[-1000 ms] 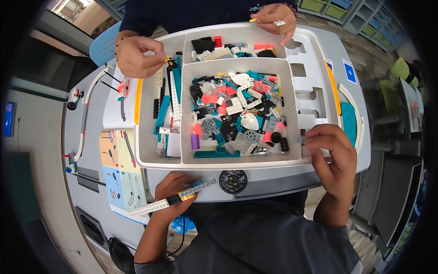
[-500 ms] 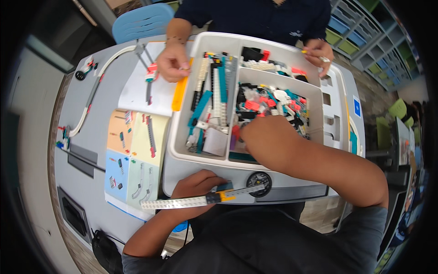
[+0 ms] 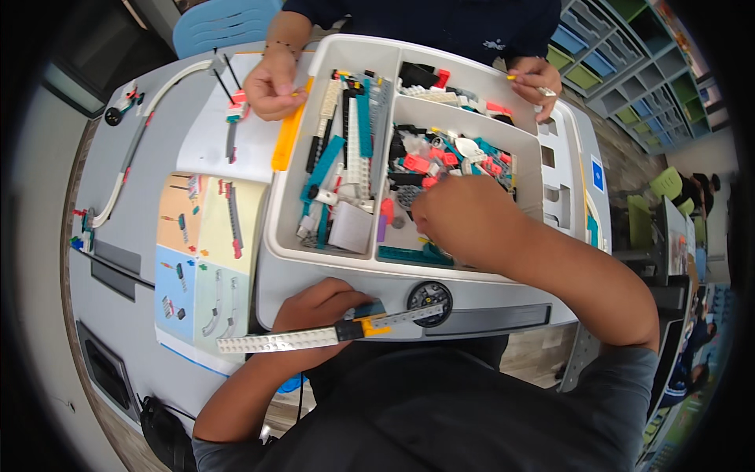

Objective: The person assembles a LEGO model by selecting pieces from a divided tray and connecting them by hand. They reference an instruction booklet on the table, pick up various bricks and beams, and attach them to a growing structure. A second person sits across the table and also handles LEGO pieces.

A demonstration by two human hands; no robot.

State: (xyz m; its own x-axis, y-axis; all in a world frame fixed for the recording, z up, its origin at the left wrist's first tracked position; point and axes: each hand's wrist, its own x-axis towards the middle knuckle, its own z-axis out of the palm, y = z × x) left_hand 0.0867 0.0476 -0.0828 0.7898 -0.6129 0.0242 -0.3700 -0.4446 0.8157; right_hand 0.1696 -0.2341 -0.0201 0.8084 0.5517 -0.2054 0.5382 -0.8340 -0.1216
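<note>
My left hand (image 3: 314, 305), at the table's near edge, is closed on a building-brick model. A long white studded beam (image 3: 277, 341) runs to its left, joined through black and yellow pieces to a grey beam, where a black wheel (image 3: 429, 304) is at the right end. My right hand (image 3: 464, 216) reaches down into the large compartment of a white sorting tray (image 3: 322, 258), among mixed bricks. Its fingertips are hidden, so any piece in them does not show. Close to them lie a purple piece (image 3: 382, 228) and a teal beam (image 3: 405, 253).
Opposite me, a person's hands (image 3: 275, 82) (image 3: 535, 82) each pinch a small piece at the tray's sides. An open picture booklet (image 3: 255, 224) lies left of the tray. Farther left is a curved white-and-grey brick build (image 3: 135, 141). A blue chair (image 3: 224, 27) stands behind the table.
The whole view has shifted, so the scene sits farther left and higher. My right hand stays in the tray, with more of the purple piece showing beside it. My left hand keeps its hold.
</note>
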